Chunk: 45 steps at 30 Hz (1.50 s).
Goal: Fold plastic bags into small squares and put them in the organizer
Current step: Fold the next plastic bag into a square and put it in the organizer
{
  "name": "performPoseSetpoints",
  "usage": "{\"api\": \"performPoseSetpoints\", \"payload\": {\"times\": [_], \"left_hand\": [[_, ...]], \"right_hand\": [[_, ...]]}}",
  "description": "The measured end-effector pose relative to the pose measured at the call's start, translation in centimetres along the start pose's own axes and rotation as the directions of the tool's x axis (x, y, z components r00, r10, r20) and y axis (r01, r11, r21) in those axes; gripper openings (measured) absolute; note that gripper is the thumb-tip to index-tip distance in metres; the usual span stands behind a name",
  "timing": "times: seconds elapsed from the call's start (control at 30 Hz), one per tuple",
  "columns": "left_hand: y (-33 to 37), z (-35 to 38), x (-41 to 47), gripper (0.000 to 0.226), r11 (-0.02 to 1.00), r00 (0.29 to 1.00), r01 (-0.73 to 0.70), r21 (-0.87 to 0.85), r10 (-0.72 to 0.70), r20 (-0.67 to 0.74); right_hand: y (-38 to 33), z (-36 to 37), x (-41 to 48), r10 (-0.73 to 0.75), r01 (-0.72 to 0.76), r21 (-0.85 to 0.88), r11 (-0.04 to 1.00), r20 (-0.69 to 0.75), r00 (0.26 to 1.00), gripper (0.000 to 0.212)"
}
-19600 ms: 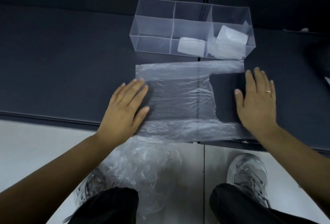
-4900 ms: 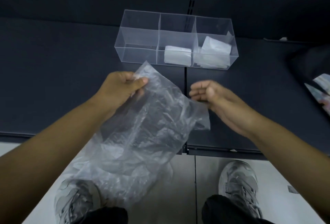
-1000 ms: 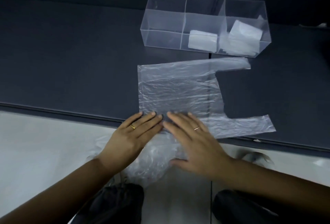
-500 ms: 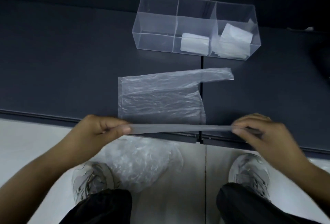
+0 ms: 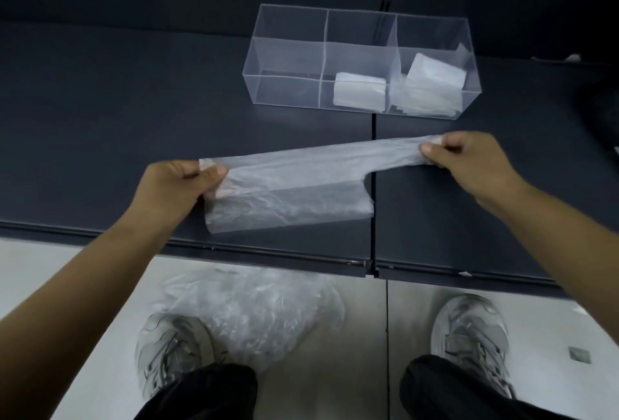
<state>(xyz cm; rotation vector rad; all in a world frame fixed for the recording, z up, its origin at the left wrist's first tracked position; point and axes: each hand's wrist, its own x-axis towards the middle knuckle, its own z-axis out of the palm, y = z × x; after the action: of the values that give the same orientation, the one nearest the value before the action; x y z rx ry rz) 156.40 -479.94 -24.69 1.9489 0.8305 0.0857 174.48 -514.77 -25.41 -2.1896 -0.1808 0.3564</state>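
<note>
Translucent thin plastic carrier bag (image 5: 294,192) lies partly folded lengthwise near the front edge of the dark grey counter (image 5: 100,118), across the seam between its two panels. The far long edge is raised. The left hand (image 5: 174,192) pinches the bag's closed end between thumb and curled fingers (image 5: 214,171). The right hand (image 5: 469,158) pinches the tip of the handle strip the same way.

The clear plastic compartmented organizer (image 5: 284,54) stands toward the counter's back edge. Folded white bag squares (image 5: 360,91) sit in its middle and right compartments. A crumpled pile of clear bags (image 5: 254,315) lies on the floor.

Probable faults:
- Unequal pull between the hands would skew the fold.
- Excess tension could stretch or tear the narrow handle strip.
- Slippery layers may shift on release.
</note>
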Motion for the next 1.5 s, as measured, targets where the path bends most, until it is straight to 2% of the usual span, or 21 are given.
{"api": "performPoseSetpoints", "payload": {"times": [0.1,0.2,0.3,0.37,0.43,0.5,0.53,0.6,0.67,0.7,0.77,0.8,0.87,0.93,0.97,1.1,1.17,1.33,1.43,1.5], "left_hand": [[-0.8,0.5,1.1,0.033,0.983,0.995,-0.03,0.181,0.046,-0.085],[-0.7,1.1,1.3,0.032,0.953,0.985,-0.081,0.292,0.122,-0.124],[0.0,1.7,0.7,0.022,0.919,0.96,-0.093,0.383,0.184,-0.209],[0.4,2.1,-0.2,0.018,0.867,0.891,-0.209,0.452,0.359,-0.278],[0.7,2.9,-1.6,0.013,0.725,0.778,-0.45,0.522,0.605,-0.168],[0.5,4.2,-2.9,0.023,0.578,0.709,-0.603,0.55,0.704,0.039],[0.2,4.7,-3.2,0.03,0.555,0.723,-0.62,0.554,0.679,0.13],[-0.4,5.2,-3.3,0.046,0.565,0.796,-0.582,0.585,0.545,0.265],[-1.5,5.2,-3.1,0.063,0.525,0.834,-0.539,0.658,0.441,0.331],[-1.9,5.1,-3.0,0.069,0.491,0.837,-0.532,0.69,0.427,0.342],[-2.4,5.2,-3.0,0.074,0.434,0.836,-0.524,0.733,0.424,0.347],[-2.4,5.2,-3.1,0.076,0.419,0.838,-0.52,0.744,0.42,0.349],[-2.4,5.2,-3.3,0.077,0.412,0.84,-0.516,0.751,0.417,0.348],[-2.3,5.2,-3.5,0.077,0.418,0.837,-0.521,0.745,0.423,0.348],[-2.3,5.2,-3.5,0.076,0.421,0.834,-0.525,0.739,0.425,0.351],[-2.1,5.0,-3.6,0.079,0.423,0.835,-0.529,0.736,0.413,0.363],[-2.1,4.7,-3.4,0.084,0.411,0.84,-0.523,0.747,0.399,0.368],[-2.8,2.9,-3.1,0.098,0.412,0.871,-0.472,0.779,0.357,0.338],[-3.3,2.0,-3.0,0.108,0.44,0.887,-0.445,0.78,0.338,0.316],[-3.2,1.7,-3.1,0.11,0.476,0.88,-0.46,0.749,0.357,0.314]], "right_hand": [[0.2,0.9,1.1,-0.008,0.001,-0.123,0.992,-0.057,0.998,0.026],[0.0,1.1,1.3,-0.023,0.003,-0.184,0.983,-0.104,0.994,0.023],[-0.1,1.3,1.3,-0.006,-0.016,-0.196,0.981,-0.11,0.994,0.016],[-0.2,1.3,1.3,0.003,-0.025,-0.203,0.979,-0.111,0.994,0.015],[-0.3,1.4,1.3,0.01,-0.033,-0.204,0.978,-0.112,0.994,0.014],[-0.4,1.4,1.3,0.022,-0.044,-0.201,0.979,-0.11,0.994,0.014],[-0.6,1.4,1.2,0.029,-0.052,-0.207,0.977,-0.11,0.993,0.013],[-1.1,1.4,1.0,0.051,-0.075,-0.237,0.969,-0.105,0.993,0.012],[-2.0,1.6,0.5,0.049,-0.087,-0.313,0.946,-0.127,0.991,0.015],[-2.7,1.9,0.2,-0.007,-0.055,-0.371,0.927,-0.165,0.986,0.022],[-4.8,3.4,-1.1,-0.263,0.14,-0.466,0.874,-0.21,0.942,0.031],[-6.0,4.7,-1.9,-0.396,0.277,-0.478,0.834,-0.167,0.903,0.033],[-8.1,8.3,-3.6,-0.529,0.511,-0.415,0.753,0.082,0.845,0.04],[-8.9,12.0,-5.1,-0.504,0.608,-0.344,0.715,0.349,0.79,0.049],[-8.7,13.4,-5.5,-0.488,0.632,-0.351,0.691,0.419,0.766,0.052],[-5.4,14.2,-4.7,-0.4,0.625,-0.592,0.508,0.48,0.78,0.061],[-4.0,12.8,-4.2,-0.393,0.603,-0.644,0.47,0.459,0.797,0.064],[-1.4,8.8,-3.5,-0.323,0.513,-0.718,0.47,0.401,0.857,0.066],[-1.1,7.3,-3.6,-0.328,0.47,-0.671,0.573,0.338,0.882,0.073],[-1.1,6.2,-4.3,-0.382,0.476,-0.567,0.672,0.286,0.879,0.073]]}}
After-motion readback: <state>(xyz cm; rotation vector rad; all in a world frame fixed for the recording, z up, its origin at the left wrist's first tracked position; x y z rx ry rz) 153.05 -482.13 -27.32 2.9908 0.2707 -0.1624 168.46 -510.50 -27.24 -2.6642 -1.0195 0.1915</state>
